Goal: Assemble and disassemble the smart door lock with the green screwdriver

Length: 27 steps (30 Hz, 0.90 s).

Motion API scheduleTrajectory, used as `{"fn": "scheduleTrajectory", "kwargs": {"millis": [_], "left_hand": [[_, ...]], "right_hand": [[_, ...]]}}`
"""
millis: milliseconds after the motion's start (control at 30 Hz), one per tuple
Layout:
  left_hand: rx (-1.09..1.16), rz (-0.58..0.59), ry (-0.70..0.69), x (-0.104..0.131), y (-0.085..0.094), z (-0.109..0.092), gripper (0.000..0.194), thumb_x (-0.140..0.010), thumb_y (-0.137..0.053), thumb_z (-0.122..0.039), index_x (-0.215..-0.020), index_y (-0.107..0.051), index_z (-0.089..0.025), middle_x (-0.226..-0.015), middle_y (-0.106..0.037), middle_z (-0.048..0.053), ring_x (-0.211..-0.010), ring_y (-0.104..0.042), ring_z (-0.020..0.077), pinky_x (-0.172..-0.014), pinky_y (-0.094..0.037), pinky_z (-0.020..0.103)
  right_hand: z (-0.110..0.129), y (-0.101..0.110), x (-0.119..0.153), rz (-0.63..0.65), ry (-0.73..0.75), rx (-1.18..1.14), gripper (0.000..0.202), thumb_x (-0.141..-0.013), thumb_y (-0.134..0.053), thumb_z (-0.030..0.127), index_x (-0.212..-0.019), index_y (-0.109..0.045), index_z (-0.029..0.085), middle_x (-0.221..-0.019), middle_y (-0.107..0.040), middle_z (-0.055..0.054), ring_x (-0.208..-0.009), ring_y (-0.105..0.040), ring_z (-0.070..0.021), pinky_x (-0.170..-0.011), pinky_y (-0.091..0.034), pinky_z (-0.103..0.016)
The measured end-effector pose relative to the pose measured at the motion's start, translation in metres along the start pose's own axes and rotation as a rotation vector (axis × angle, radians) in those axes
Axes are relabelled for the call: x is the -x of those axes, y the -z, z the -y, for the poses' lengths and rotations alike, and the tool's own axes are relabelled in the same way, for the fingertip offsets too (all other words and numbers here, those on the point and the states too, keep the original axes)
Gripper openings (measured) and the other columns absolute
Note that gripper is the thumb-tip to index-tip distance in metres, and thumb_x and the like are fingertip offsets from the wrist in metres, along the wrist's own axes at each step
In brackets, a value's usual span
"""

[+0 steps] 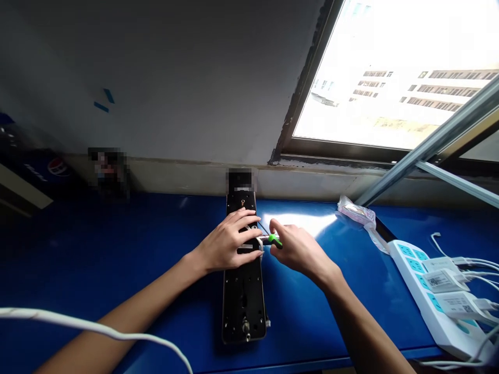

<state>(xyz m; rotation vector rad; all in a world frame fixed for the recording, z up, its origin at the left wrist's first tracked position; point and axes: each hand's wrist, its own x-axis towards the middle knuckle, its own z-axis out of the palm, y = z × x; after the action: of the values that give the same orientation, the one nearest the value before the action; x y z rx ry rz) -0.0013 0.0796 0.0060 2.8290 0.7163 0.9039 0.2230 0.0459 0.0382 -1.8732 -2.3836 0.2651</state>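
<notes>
A long black door lock panel [244, 291] lies lengthwise on the blue table, its screw-studded side up. My left hand [230, 241] rests across its middle, fingers spread and tips reaching the right edge; its thumb is hidden. A short loop of white cable [260, 243] shows by those fingertips. On the right of the panel, my right hand [298, 249] is closed around a screwdriver with a green and black handle [275, 241]. The metal shaft points left at the panel's side edge, where its tip is hidden near my left fingertips.
The blue tabletop [175, 311] meets a wall behind. A white power strip [413, 285] with several chargers and cables sits at right, near a plastic-wrapped packet [356, 213]. A metal strut [413, 150] slants past the window. A white cable [97, 327] crosses the lower left.
</notes>
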Motion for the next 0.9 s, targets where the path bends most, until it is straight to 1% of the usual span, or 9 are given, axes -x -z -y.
{"fn": "scheduleTrajectory", "kwargs": {"millis": [100,200,400,500,600,667,733,833,900], "left_hand": [[0.007,-0.001,-0.008,0.000,-0.001,0.000,0.034,-0.095,-0.070,-0.037,-0.123,-0.073,-0.019,-0.141,-0.066,0.014,-0.144,-0.051,0.0323,-0.124,-0.041,0.055],[0.008,-0.024,0.005,0.000,-0.002,-0.003,0.033,-0.095,-0.069,-0.034,-0.122,-0.074,-0.018,-0.140,-0.067,0.015,-0.142,-0.053,0.0326,-0.123,-0.042,0.055],[0.022,-0.040,0.029,0.001,-0.005,-0.003,0.032,-0.093,-0.071,-0.034,-0.123,-0.073,-0.021,-0.142,-0.066,0.012,-0.142,-0.053,0.0322,-0.123,-0.043,0.056],[0.032,-0.047,-0.012,0.000,-0.002,-0.001,0.037,-0.094,-0.072,-0.038,-0.126,-0.071,-0.019,-0.139,-0.067,0.014,-0.141,-0.054,0.0327,-0.121,-0.044,0.055],[0.039,-0.154,-0.018,-0.002,0.006,0.000,0.033,-0.097,-0.068,-0.037,-0.122,-0.070,-0.016,-0.126,-0.071,0.015,-0.125,-0.063,0.0304,-0.107,-0.055,0.047],[0.032,-0.259,0.056,-0.003,0.014,0.003,0.020,-0.100,-0.063,-0.030,-0.110,-0.071,-0.015,-0.107,-0.073,0.013,-0.102,-0.069,0.0248,-0.090,-0.058,0.040],[0.027,-0.312,0.164,-0.003,0.023,0.009,0.017,-0.101,-0.057,-0.025,-0.094,-0.070,-0.015,-0.088,-0.069,0.007,-0.079,-0.064,0.0187,-0.076,-0.054,0.034],[0.024,-0.289,0.321,-0.003,0.035,0.023,0.025,-0.102,-0.054,-0.025,-0.079,-0.064,-0.018,-0.073,-0.061,0.001,-0.065,-0.056,0.0146,-0.066,-0.046,0.030],[0.021,-0.258,0.409,-0.001,0.040,0.033,0.028,-0.101,-0.054,-0.028,-0.075,-0.061,-0.019,-0.070,-0.059,-0.001,-0.062,-0.053,0.0140,-0.064,-0.042,0.029]], "right_hand": [[-0.001,-0.019,-0.003,0.048,0.029,-0.037,0.028,-0.079,-0.063,0.016,-0.107,-0.061,0.022,-0.079,-0.068,-0.004,-0.063,-0.054,-0.0164,-0.057,-0.025,-0.028],[-0.003,-0.031,-0.008,0.056,0.037,-0.089,0.029,-0.081,-0.064,0.019,-0.110,-0.061,0.023,-0.082,-0.069,-0.004,-0.066,-0.057,-0.0176,-0.058,-0.029,-0.028],[-0.008,-0.039,-0.008,0.047,0.051,-0.179,0.026,-0.084,-0.064,0.019,-0.109,-0.059,0.023,-0.077,-0.069,-0.002,-0.062,-0.058,-0.0168,-0.057,-0.034,-0.027],[-0.011,-0.030,-0.008,0.032,0.071,-0.207,0.028,-0.085,-0.069,0.021,-0.112,-0.061,0.023,-0.073,-0.069,0.000,-0.060,-0.059,-0.0162,-0.056,-0.035,-0.027],[-0.011,-0.009,-0.010,-0.053,0.067,-0.229,0.021,-0.091,-0.069,0.029,-0.110,-0.064,0.024,-0.068,-0.068,0.002,-0.059,-0.059,-0.0159,-0.055,-0.035,-0.027],[-0.007,0.009,-0.014,-0.170,0.049,-0.242,0.015,-0.096,-0.063,0.034,-0.107,-0.065,0.024,-0.070,-0.067,0.001,-0.059,-0.059,-0.0154,-0.056,-0.037,-0.028],[0.000,0.026,-0.020,-0.302,0.048,-0.263,0.017,-0.099,-0.060,0.038,-0.103,-0.064,0.023,-0.073,-0.067,0.000,-0.062,-0.058,-0.0147,-0.059,-0.040,-0.029],[0.014,0.039,-0.034,-0.407,0.127,-0.298,0.020,-0.100,-0.061,0.040,-0.105,-0.066,0.022,-0.082,-0.069,-0.001,-0.069,-0.059,-0.0137,-0.067,-0.046,-0.029],[0.022,0.037,-0.047,-0.387,0.216,-0.314,0.022,-0.098,-0.066,0.040,-0.110,-0.070,0.023,-0.088,-0.070,-0.002,-0.072,-0.061,-0.0138,-0.069,-0.048,-0.028]]}}
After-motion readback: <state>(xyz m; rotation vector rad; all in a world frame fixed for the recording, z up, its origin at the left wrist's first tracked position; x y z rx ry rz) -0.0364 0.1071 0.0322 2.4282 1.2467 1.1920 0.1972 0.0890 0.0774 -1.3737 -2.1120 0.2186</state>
